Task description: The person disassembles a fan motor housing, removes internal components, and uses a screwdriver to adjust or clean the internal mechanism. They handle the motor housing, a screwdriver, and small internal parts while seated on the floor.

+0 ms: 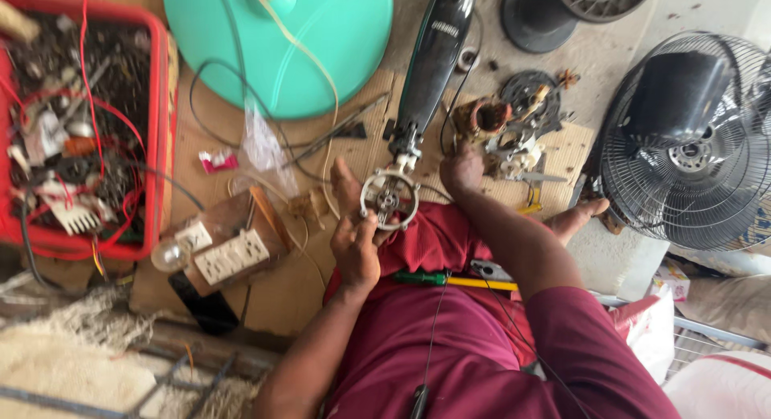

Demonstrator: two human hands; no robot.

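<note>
My left hand (354, 244) grips a round silver fan-motor housing (389, 199) in front of my maroon-clad lap. A black fan neck (434, 58) runs from that housing up toward the far edge. My right hand (461, 168) reaches forward with its fingers curled on a copper-wound motor part (482, 116) that rests on the cardboard (273, 282). Across my lap lies a screwdriver (450, 281) with a green and yellow handle.
A red tray (159, 130) of screws and wires stands at the left. A teal round fan base (321, 42) lies at the top. A caged black fan (691, 138) leans at the right. A wooden board with sockets and a bulb (221, 254) sits near my left arm.
</note>
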